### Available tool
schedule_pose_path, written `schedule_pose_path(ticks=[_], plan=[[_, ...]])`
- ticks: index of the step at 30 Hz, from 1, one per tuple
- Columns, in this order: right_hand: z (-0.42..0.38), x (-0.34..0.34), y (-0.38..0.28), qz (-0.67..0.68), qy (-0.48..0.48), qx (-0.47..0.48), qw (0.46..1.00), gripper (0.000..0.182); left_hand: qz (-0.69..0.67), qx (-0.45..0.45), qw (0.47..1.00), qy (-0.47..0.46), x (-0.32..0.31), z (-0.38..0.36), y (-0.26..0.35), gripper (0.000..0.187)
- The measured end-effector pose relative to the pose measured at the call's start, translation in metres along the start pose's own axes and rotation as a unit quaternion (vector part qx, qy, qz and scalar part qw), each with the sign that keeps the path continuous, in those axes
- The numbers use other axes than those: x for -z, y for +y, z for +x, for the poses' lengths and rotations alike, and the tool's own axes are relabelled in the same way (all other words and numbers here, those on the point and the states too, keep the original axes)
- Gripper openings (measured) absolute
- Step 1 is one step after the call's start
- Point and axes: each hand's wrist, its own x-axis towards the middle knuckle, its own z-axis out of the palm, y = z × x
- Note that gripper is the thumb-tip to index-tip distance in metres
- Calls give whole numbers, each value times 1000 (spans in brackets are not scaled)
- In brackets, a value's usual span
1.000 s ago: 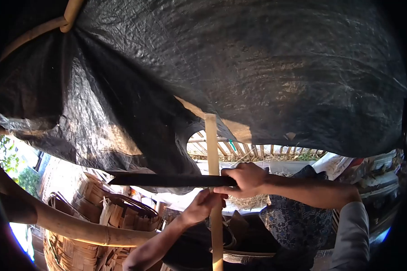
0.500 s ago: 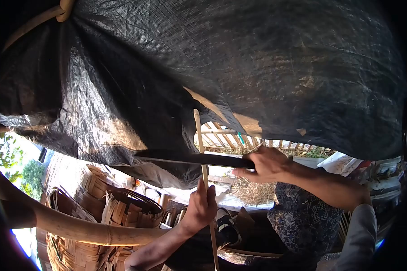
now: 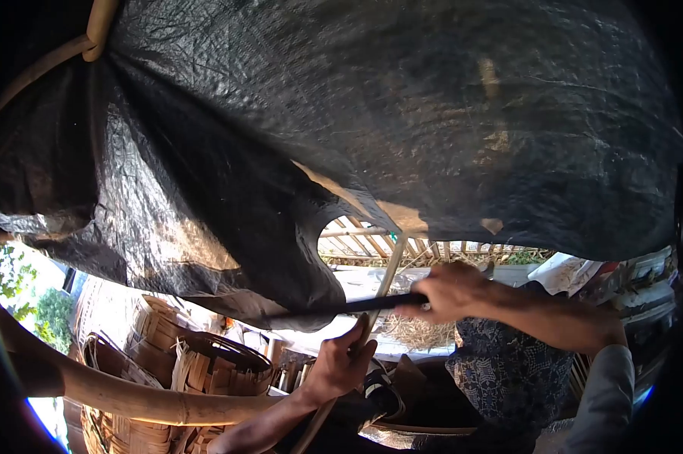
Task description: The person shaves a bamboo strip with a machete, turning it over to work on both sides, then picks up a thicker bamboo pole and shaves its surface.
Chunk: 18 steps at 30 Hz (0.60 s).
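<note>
A long, pale bamboo strip (image 3: 391,271) runs slantwise through my left hand (image 3: 340,363), whose fingers and thumb close around it. Its upper end reaches toward the fence. My right hand (image 3: 456,292) is wrapped around the handle of a long dark machete (image 3: 360,304). The blade points left and crosses the strip just above my left thumb. Motion smears the blade and right hand somewhat. Patterned cloth (image 3: 508,367) covers my lap beneath the right forearm.
Black plastic sheeting (image 3: 432,113) hangs low over the work. Woven bamboo baskets (image 3: 224,359) stand at the left behind a thick bamboo pole (image 3: 167,406). Beyond my hands are dry straw (image 3: 417,330) and a slatted fence (image 3: 357,240). A dark shoe (image 3: 379,387) shows below.
The strip has gone from nearly upright to leaning right at its top. The machete has dropped lower and closer to my left hand, its blade tilting down to the left.
</note>
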Motion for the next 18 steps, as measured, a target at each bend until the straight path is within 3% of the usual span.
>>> schedule_pose_path(ticks=[1, 2, 3, 4, 6, 12, 14, 18], plan=[[-2, -6, -7, -87, -3, 25, 996, 76, 35, -38, 999, -13, -2, 1, -8, 36], [0, -12, -5, -65, 5, 36, 997, 74, 69, -73, 995, -27, -3, 1, -13, 32], [3, -10, -6, -35, -15, 13, 999, 75, 45, 36, 997, -56, -2, -1, -15, 25], [6, -7, -6, -4, -37, -10, 999, 75, 16, 77, 996, -49, 1, 2, -7, 33], [13, -11, 7, 63, -14, -37, 997, 73, 4, -9, 1000, 5, 1, 4, -18, 35], [17, -9, 17, 113, 56, -31, 992, 70, -20, 65, 998, 18, 19, 15, -4, 41], [19, -12, 14, 117, 109, 23, 987, 70, -136, 125, 983, 21, 22, 16, -6, 39], [20, -11, 5, 125, 78, 44, 988, 70, -165, 108, 980, 32, 25, 21, -9, 20]])
